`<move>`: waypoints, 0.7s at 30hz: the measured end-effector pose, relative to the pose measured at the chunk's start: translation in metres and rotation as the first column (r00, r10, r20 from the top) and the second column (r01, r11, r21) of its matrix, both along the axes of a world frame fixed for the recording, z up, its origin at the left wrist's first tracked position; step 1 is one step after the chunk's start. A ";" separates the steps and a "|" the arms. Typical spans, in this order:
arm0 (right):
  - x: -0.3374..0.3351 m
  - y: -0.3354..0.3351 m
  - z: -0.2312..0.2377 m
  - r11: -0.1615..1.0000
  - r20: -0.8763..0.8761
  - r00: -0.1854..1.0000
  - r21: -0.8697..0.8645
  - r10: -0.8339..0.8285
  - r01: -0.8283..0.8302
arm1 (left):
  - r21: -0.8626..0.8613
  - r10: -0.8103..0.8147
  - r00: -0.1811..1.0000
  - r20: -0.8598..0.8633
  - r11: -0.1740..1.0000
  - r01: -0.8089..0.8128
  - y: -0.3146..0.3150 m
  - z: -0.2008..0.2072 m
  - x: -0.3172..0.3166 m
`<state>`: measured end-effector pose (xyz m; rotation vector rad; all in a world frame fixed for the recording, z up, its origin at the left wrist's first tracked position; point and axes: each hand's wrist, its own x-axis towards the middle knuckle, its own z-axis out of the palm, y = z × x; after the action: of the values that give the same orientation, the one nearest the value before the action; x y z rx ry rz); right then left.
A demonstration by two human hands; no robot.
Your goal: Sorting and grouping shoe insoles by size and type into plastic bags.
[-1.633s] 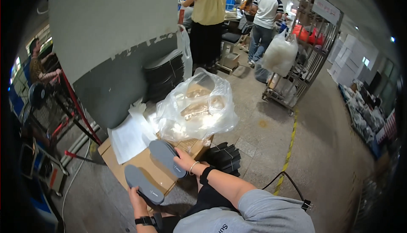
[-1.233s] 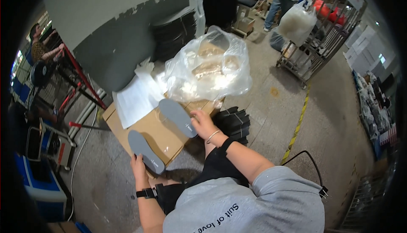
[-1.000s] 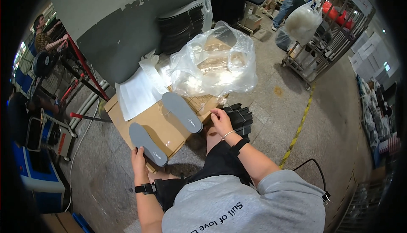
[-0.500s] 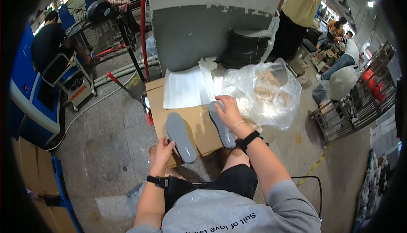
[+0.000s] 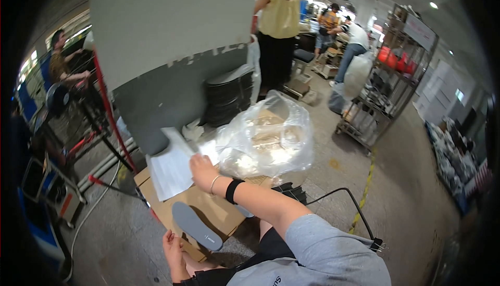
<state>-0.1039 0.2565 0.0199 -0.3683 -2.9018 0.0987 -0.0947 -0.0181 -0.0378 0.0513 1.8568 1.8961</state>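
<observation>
Behind your cardboard box stands a grey-and-white panel [image 5: 172, 52] with stacked dark trays [image 5: 229, 96] beside it. Farther off – a wire shelving cart [image 5: 385, 93] and a person in a yellow top [image 5: 278, 18].

Brown cardboard box [image 5: 208, 210] on floor; clear plastic bag [image 5: 268, 143] bulging just behind; white sign [image 5: 419, 31] atop rack.

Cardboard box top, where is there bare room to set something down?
The barest patch of the cardboard box lies between the grey insole and the right hand. The far side is crowded: white paper sheets and the clear plastic bag cover it. The left hand holds the insole's near end.
</observation>
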 end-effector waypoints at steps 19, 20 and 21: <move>0.128 -0.005 0.057 0.611 -0.197 0.635 0.582 0.747 -0.538 | 0.430 -0.164 0.984 0.074 0.895 0.116 -0.013 0.121 -0.020; 0.129 -0.006 0.055 0.623 -0.204 0.640 0.564 0.741 -0.541 | 0.362 -0.156 0.987 0.049 0.923 0.128 -0.013 0.119 -0.019; 0.130 -0.006 0.054 0.623 -0.208 0.637 0.563 0.742 -0.542 | 0.359 -0.153 0.987 0.048 0.925 0.126 -0.013 0.117 -0.018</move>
<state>0.0260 0.2505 0.0737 0.7464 -2.3431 -0.3478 -0.1129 -0.0307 0.0792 0.2219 1.4016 2.0771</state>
